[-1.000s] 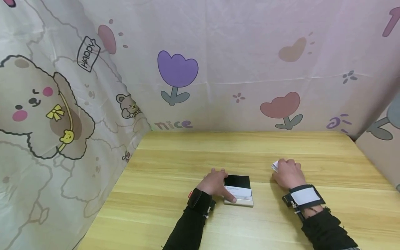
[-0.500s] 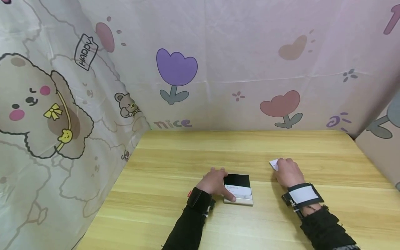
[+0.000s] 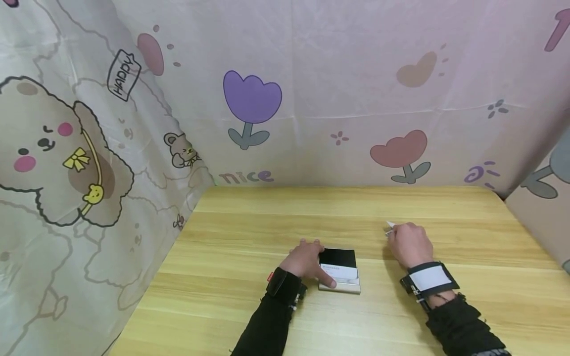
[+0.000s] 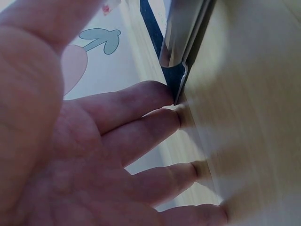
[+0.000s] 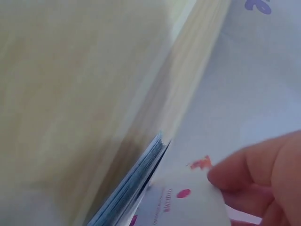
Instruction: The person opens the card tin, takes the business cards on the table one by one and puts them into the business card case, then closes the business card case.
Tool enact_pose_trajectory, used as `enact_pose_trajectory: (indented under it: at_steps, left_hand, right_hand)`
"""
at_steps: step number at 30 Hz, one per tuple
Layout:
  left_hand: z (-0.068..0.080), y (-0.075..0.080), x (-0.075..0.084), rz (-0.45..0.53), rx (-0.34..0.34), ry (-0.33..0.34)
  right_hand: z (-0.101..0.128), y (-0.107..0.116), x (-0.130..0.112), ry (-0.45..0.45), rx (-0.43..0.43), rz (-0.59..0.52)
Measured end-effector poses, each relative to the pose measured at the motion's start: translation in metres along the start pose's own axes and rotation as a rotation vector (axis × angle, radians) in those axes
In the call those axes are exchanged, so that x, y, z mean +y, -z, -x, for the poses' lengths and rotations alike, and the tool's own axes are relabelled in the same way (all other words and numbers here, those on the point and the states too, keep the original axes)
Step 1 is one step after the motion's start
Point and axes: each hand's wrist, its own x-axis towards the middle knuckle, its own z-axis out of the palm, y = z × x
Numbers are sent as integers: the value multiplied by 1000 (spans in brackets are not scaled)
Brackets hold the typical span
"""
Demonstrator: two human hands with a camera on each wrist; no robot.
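Observation:
A black card case (image 3: 338,258) lies open on the wooden table (image 3: 285,217), with white cards (image 3: 342,273) in its near half. My left hand (image 3: 305,259) rests against its left side, thumb laid across the cards. In the left wrist view its straight fingers (image 4: 141,106) touch the case's metal edge (image 4: 181,56). To the right, my right hand (image 3: 409,243) pinches a small stack of white cards (image 3: 390,227), tilted up off the table. The right wrist view shows the stack's edge (image 5: 136,186), a top card with red print (image 5: 181,202) and a fingertip (image 5: 249,176) on it.
Cartoon-print cloth walls close the table in: at the back (image 3: 356,99), along the left (image 3: 89,173) and at the right corner (image 3: 543,207). Bare wood stretches behind and in front of both hands.
My right hand has shifted slightly away and turned the card stack up, so less of it shows. The left hand and the case have stayed put.

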Motion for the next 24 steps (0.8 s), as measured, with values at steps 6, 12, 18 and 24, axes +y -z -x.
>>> enact_pose_trajectory:
  at_steps: [6,12,18,24]
  left_hand:
    - [0,0,0,2,0,-1]
    - [-2,-1,-1,5,-2,-7]
    - [-3,-2,-2,3,-3,-8]
    - [-4,-3,-4,-11,-4,-6]
  right_hand:
    - [-5,1,-4,10,120,-51]
    - [-8,3,-11,13,-15,-139]
    - [-7,2,-15,-19,-190,-212]
    - [-8,0,-21,22,-259,-255]
